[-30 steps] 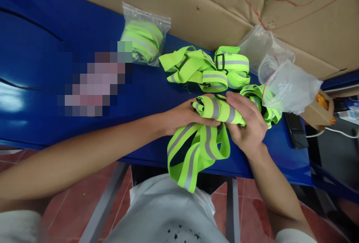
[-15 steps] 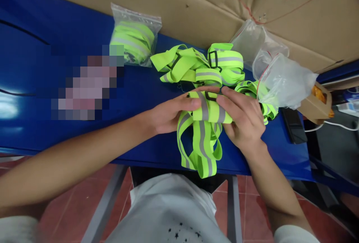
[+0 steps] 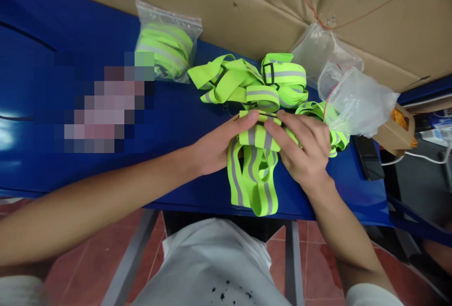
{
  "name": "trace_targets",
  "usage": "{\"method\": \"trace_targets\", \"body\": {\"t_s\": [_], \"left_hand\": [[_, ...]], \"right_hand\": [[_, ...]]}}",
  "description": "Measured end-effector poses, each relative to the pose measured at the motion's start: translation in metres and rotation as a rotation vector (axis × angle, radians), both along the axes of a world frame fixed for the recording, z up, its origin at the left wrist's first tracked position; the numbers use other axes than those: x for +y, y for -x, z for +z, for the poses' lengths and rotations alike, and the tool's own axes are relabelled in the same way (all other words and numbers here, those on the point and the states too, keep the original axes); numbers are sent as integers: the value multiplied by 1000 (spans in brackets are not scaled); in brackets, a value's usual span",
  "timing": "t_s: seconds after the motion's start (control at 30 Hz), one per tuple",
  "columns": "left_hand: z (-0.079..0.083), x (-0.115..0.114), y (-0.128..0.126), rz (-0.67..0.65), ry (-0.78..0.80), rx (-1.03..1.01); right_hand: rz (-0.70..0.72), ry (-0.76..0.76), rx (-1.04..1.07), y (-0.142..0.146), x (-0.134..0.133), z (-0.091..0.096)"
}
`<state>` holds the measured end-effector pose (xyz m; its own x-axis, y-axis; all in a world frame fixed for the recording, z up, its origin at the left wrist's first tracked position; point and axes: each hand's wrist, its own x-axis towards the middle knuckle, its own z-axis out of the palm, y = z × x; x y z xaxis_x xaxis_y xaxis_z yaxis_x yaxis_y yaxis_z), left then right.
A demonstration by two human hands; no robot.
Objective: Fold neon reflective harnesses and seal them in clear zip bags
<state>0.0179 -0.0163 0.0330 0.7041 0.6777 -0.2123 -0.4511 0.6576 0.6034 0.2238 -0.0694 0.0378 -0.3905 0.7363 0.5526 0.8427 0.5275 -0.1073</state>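
Between my two hands is a neon yellow-green reflective strap (image 3: 253,169) with a grey stripe, partly folded at the top, its loops hanging down toward the table's front edge. My left hand (image 3: 226,139) grips the folded part from the left, thumb on top and the other fingers hidden behind it. My right hand (image 3: 306,148) is closed on the right side of the same fold, fingertips pressing near a dark buckle edge. Just beyond my hands lie more bundled reflective straps (image 3: 233,80), one with a black buckle (image 3: 269,74).
A zip bag with a rolled strap (image 3: 165,44) rests at the back left of the blue table (image 3: 169,108). Clear plastic bags (image 3: 360,101) cover part of another strap bundle at right. A dark phone (image 3: 368,157) and a small cardboard box (image 3: 397,129) lie beyond. A pixelated patch hides something left.
The folded part of the strap has tilted and turned between my hands, and its hanging loops have drawn up slightly. My left thumb has moved up to the fold's top edge.
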Motion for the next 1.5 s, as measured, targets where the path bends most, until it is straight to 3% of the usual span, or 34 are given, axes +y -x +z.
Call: {"method": "trace_targets", "body": {"t_s": [0.1, 0.27, 0.4, 0.47, 0.53, 0.77, 0.87, 0.97, 1.1, 1.23, 1.4, 1.5], "left_hand": [[4, 2, 1, 22, 63, 21], [4, 5, 2, 78, 81, 63], [3, 10, 2, 120, 29, 60], [4, 11, 3, 142, 15, 71], [4, 11, 3, 163, 9, 88], [1, 11, 4, 259, -71, 139], [5, 17, 4, 374, -47, 163], [11, 21, 4, 426, -41, 164], [14, 25, 7, 415, -66, 161], [11, 28, 12, 369, -121, 181], [9, 29, 15, 312, -178, 238], [14, 31, 16, 364, -193, 225]], "right_hand": [[71, -8, 42, 6, 3, 0], [40, 221, 438, 16, 8, -8], [-10, 590, 806, 18, 10, -23], [-18, 800, 913, 19, 10, -25], [-45, 893, 942, 19, 9, -20], [-79, 880, 844, 23, 1, -5], [-144, 552, 559, 24, -4, -6], [-112, 226, 294, 25, -7, -8], [-46, 224, 187, 27, -12, -8], [-46, 423, 326, 30, -14, 0], [-3, 1089, 1048, 31, -11, 10], [47, 1256, 1142, 32, -9, 6]]}}
